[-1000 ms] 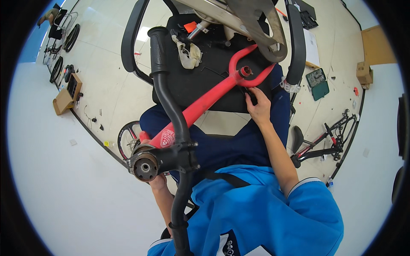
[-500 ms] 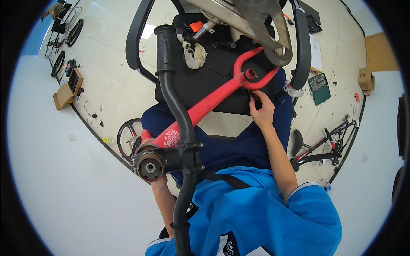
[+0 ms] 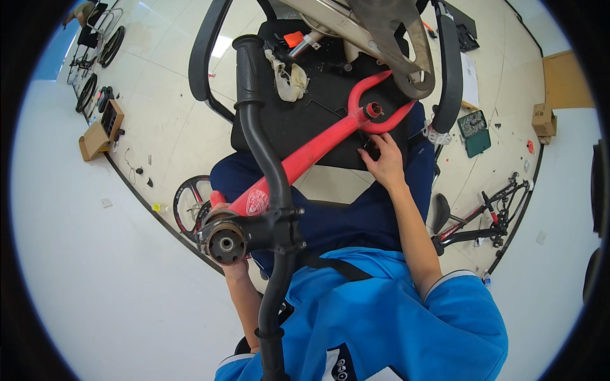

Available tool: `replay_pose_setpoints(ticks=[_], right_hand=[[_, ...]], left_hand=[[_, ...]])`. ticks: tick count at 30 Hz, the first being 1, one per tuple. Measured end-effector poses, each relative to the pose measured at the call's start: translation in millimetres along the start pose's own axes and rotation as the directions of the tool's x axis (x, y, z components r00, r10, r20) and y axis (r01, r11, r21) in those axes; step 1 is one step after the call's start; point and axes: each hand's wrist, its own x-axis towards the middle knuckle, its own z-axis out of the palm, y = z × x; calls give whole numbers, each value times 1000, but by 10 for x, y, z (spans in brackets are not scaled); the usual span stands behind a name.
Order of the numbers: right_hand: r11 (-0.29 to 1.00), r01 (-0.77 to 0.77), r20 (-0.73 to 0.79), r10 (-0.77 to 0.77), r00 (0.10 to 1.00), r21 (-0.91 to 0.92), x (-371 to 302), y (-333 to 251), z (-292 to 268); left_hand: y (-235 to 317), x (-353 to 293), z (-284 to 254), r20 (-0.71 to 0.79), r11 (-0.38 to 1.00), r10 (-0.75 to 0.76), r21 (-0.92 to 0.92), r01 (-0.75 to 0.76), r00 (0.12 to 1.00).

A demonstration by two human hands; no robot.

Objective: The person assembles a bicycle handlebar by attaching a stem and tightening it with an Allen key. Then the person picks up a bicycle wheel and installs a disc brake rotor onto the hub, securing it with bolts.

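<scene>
A red bicycle frame [image 3: 318,146] lies slantwise across my lap and the black chair seat [image 3: 273,130]. At its near left end, a black handlebar [image 3: 260,140] is clamped in a black stem [image 3: 260,233], beside a round, worn headset cup [image 3: 226,245]. My left hand [image 3: 236,269] is closed round the head tube from below; most of its fingers are hidden behind it. Under the open seat tube end [image 3: 375,110], my right hand [image 3: 386,160] is closed, thumb and fingers about a small black part [image 3: 371,145] too dark to name exactly.
A grey metal frame [image 3: 375,38] stands over the seat's far side, between the chair's armrests [image 3: 204,57]. A hex key [image 3: 318,106] and a pale crumpled glove-like piece [image 3: 290,79] lie on the seat. Around me are a wheel [image 3: 185,206], another bike frame [image 3: 486,216] and a green case [image 3: 475,133].
My right thumb has shifted left, away from the fingers, and the hand has turned slightly at the small black part. The handlebar and headset have moved slightly right and up.
</scene>
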Motion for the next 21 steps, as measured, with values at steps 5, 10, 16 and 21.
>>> replay_pose_setpoints(ticks=[5,10,16,21], right_hand=[[998,-53,9,53,999,45,0,-35,-80],[724,-370,191,321,928,582,-126,-300,-285],[274,-343,312,150,938,899,-105,-831,-875],[372,0,106,-265,958,928,115,-1494,-1179]], left_hand=[[25,19,-17,5,994,-108,-5,108,994],[174,40,188,5,994,-107,23,107,994],[79,23,84,72,990,-127,63,123,989],[95,35,133,183,993,-113,-9,117,977]])
